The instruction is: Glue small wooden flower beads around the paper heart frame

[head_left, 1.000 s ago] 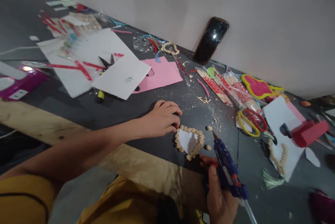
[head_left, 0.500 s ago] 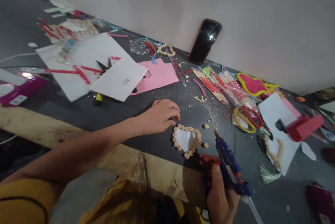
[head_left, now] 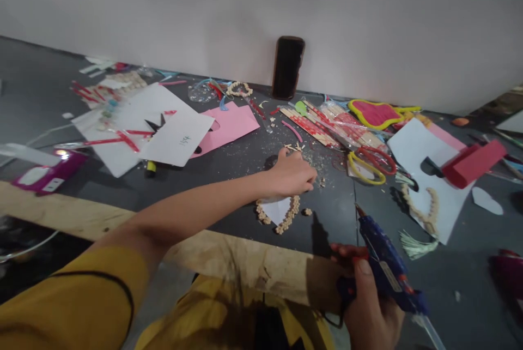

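My right hand [head_left: 373, 306] is wrapped round a blue hot glue gun [head_left: 386, 254], its nozzle pointing up and left above the dark tabletop. My left hand [head_left: 292, 172] reaches across a heart-shaped piece [head_left: 293, 212] of white paper edged with small wooden-looking bits. Its fingertips are drawn together and touch down just beyond the heart's upper right; what lies under them is hidden. The hand and wrist cover the heart's top edge. One small beige cluster [head_left: 307, 212] lies right of the heart, below the left fingertips.
Behind the hands lie a pink card [head_left: 232, 126], white sheets [head_left: 175, 140], red-patterned sticks [head_left: 308, 129] and yellow-and-red-handled scissors [head_left: 368, 170]. A phone [head_left: 288, 66] leans on the wall. At right are a red roll [head_left: 474, 163] and a beaded piece with green tassel [head_left: 419, 243].
My left hand has moved right, from beside the heart to over its top edge and the upper small cluster's spot. The glue gun has shifted away from the heart. The camera view has levelled.
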A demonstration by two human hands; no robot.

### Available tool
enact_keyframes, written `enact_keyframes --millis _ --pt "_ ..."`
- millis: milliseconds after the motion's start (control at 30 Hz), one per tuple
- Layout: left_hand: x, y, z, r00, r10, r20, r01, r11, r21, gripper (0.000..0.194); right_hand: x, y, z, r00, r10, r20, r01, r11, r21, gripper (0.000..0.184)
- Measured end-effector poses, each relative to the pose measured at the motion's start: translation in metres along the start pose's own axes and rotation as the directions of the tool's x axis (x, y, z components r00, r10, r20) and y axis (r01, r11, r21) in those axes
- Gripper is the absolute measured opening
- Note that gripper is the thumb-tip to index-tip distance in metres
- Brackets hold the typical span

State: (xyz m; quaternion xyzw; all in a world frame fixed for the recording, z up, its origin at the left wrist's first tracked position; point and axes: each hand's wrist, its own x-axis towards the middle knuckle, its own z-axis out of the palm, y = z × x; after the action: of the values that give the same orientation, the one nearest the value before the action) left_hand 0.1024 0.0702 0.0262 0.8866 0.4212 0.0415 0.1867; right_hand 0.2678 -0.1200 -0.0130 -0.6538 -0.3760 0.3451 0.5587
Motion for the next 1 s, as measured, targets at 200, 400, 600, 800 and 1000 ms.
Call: enact_keyframes --millis 200,400,600,800,1000 --pt "-0.035 -0.013 -0.024 0.985 -0.102 -0.138 0.101 0.995 -0.014 0.018 0.002 0.003 0.000 1.000 -0.019 0.021 0.019 1.000 -0.004 0.027" --pt "-0.125 -0.028 -0.019 0.923 -0.202 -0.327 0.167 0.977 -0.133 0.028 0.002 0.006 -0.002 0.997 -0.039 0.064 0.036 0.999 0.039 0.025" --pt "-0.184 -0.003 0.036 0.872 -0.327 -0.364 0.297 0.945 -0.138 0.023 0.004 0.007 -0.003 0.996 -0.035 0.076 0.042 0.996 -0.084 0.030" --pt "-0.192 0.013 0.057 0.907 -0.290 -0.307 0.245 0.953 -0.177 0.015 0.007 -0.003 0.001 0.992 -0.091 0.091 0.105 0.981 -0.163 0.032" --pt "-0.175 0.003 0.045 0.865 -0.234 -0.444 0.167 0.968 -0.186 0.017 0.007 -0.008 0.001 0.987 -0.113 0.113 0.134 0.971 -0.200 0.028"
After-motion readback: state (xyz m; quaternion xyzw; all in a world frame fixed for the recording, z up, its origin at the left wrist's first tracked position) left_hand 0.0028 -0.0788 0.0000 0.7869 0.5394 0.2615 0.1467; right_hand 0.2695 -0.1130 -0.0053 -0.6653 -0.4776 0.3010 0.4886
